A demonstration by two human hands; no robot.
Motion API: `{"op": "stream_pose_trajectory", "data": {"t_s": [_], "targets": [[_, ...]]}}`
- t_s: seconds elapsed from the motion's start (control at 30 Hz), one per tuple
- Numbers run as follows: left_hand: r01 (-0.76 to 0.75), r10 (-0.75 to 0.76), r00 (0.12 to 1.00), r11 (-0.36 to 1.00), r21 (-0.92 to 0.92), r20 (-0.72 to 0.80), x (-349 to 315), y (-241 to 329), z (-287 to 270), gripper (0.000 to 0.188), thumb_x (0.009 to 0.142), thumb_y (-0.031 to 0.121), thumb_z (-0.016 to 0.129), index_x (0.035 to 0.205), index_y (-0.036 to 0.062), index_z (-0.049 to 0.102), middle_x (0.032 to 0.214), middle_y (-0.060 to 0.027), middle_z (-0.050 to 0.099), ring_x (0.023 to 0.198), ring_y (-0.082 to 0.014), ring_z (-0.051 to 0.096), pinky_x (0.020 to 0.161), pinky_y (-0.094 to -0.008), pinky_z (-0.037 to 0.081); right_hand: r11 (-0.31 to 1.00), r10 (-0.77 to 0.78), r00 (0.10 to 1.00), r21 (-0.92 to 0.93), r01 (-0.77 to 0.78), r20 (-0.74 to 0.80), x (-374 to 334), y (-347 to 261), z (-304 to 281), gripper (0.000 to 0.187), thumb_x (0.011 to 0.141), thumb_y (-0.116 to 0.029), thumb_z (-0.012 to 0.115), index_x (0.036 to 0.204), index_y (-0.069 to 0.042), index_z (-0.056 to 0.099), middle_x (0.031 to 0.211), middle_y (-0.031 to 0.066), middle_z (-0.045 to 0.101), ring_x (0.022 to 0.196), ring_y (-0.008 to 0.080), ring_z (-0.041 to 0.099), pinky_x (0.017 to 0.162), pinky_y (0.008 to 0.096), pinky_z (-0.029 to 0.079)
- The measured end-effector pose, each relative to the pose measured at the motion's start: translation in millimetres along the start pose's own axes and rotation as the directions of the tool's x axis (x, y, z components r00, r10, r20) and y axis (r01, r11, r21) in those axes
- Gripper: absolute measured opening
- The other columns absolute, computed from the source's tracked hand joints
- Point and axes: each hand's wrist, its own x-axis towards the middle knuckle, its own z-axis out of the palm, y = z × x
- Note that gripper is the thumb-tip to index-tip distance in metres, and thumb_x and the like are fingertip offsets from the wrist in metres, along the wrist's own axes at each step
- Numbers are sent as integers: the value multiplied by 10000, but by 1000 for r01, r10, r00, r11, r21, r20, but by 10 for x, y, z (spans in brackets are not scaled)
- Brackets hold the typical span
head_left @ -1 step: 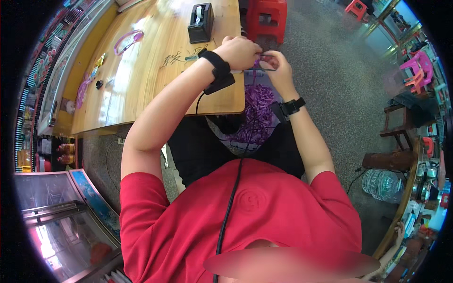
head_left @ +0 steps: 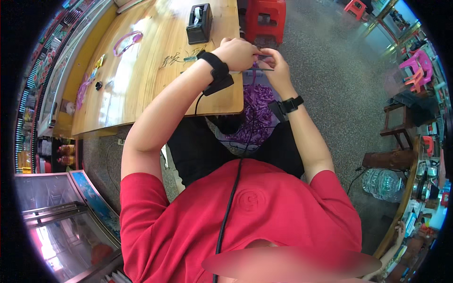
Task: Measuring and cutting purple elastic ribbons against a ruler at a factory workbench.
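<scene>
My left hand [head_left: 238, 54] is closed past the table's right edge, its fingertips meeting those of my right hand [head_left: 277, 66]. Between them run a thin dark band [head_left: 266, 70] and a purple ribbon [head_left: 255, 77]. The ribbon hangs down toward a heap of purple ribbon [head_left: 257, 106] in a pale container below, between my knees. My right hand's fingers are bent in a pinch around the dark band. The left fingertips are partly hidden by the back of that hand, but the ribbon comes out from under them.
On the wooden table [head_left: 155, 89] are a black tape dispenser [head_left: 198, 26], a purple-wrapped headband [head_left: 127, 44], another purple loop [head_left: 83, 89] and a small black piece [head_left: 98, 85]. A red stool [head_left: 265, 23] stands beyond my hands. A black cable [head_left: 230, 203] runs down my shirt.
Both hands have shifted very slightly left in the picture, as has the table. The grip on the band and ribbon looks the same.
</scene>
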Motion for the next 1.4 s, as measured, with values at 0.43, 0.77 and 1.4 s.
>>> {"op": "stream_pose_trajectory", "data": {"t_s": [0.43,0.77,1.4], "targets": [[10,-12,997,1000,-24,-77,-45,-3,159,384,917,291,536,1230,111,668,1204,-120,675,1184,-317,590,1028,-460,443,863,424,791,67,-500,440,-656,808,241,228,923,-145,650,1064,30,691,911,89,722,788,151,675,703,286,544],[34,-31,997,999,31,-67,-180,116,94,382,919,274,536,1238,107,661,1232,-125,664,1192,-322,585,1020,-468,448,448,686,348,6,-894,639,-1700,833,219,312,907,-226,706,1047,45,643,900,173,713,668,232,698,582,332,584],[389,-290,915,456,-801,279,-1679,974,1157,333,898,331,707,938,1,699,756,-116,712,673,-207,696,619,-321,538,491,676,329,-70,-868,659,-2024,-303,-45,244,888,-270,707,964,-38,713,816,116,733,476,102,517,439,256,430]]}}
